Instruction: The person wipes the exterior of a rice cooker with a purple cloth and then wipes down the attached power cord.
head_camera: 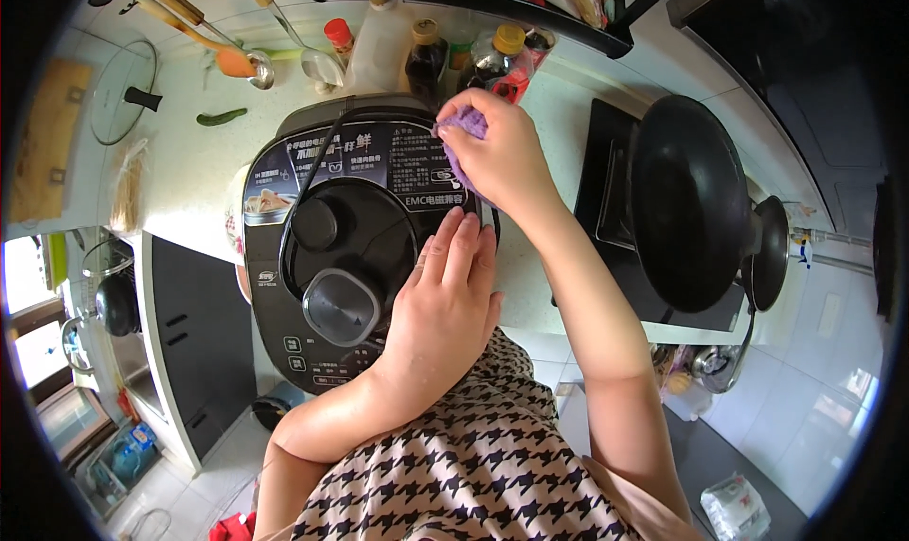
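A black electric pressure cooker (284, 250) with a round silver-rimmed knob stands on the pale countertop before me. My left hand (447, 296) lies flat on the right part of its lid, fingers together and pointing away from me, holding nothing. Beyond it, my right hand (497, 150) grips a bunched purple cloth (465, 123) at the cooker's far right edge. Part of the cloth hangs down along that edge, beside a printed label (426, 165) on the lid. The cooker's black handle arches over the lid's left side.
Behind the cooker stand sauce bottles (426, 62) and a pale plastic jug (376, 51). A black wok (689, 204) sits over the hob at right. Left are a cucumber (221, 117) and bagged noodles (129, 189). A ladle (261, 69) and other utensils hang at the back left.
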`<state>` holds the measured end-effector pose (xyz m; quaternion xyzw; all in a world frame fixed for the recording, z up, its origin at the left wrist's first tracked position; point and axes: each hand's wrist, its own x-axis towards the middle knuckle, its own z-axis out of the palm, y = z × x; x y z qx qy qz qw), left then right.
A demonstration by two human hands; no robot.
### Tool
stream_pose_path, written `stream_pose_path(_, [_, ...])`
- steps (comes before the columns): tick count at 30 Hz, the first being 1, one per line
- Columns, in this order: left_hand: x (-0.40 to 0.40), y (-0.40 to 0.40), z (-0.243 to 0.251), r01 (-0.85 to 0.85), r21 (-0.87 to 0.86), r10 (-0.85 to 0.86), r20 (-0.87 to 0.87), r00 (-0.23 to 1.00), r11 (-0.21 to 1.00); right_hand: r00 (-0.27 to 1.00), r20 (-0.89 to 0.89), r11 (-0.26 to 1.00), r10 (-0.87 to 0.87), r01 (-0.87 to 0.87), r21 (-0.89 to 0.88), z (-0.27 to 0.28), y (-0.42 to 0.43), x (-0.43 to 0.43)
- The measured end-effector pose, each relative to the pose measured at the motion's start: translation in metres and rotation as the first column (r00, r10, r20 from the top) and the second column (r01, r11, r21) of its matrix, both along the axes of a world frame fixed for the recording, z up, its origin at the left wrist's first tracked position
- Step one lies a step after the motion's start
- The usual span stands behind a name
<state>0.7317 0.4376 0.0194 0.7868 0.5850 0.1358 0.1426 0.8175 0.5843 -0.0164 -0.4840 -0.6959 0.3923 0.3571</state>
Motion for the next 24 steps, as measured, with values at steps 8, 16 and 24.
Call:
stream_pose_path(8, [-0.001,0.000,0.002,-0.012,0.002,0.012,0.034,0.999,1.000,0.984,0.087,0.973,0.153,-0.134,-0.187,0.016,-0.035,0.036])
stream_pose_path(16, [-0.002,-0.002,0.003,0.012,0.019,-0.011,-0.026,1.000,1.000,0.965,-0.237,0.990,0.113,-0.129,-0.053,0.037,0.004,0.003])
stream_pose_path(24, [-0.007,-0.001,0.001,0.002,0.019,-0.002,0.033,0.999,1.000,0.987,0.046,0.972,0.153,-0.159,0.176,0.007,0.010,-0.022])
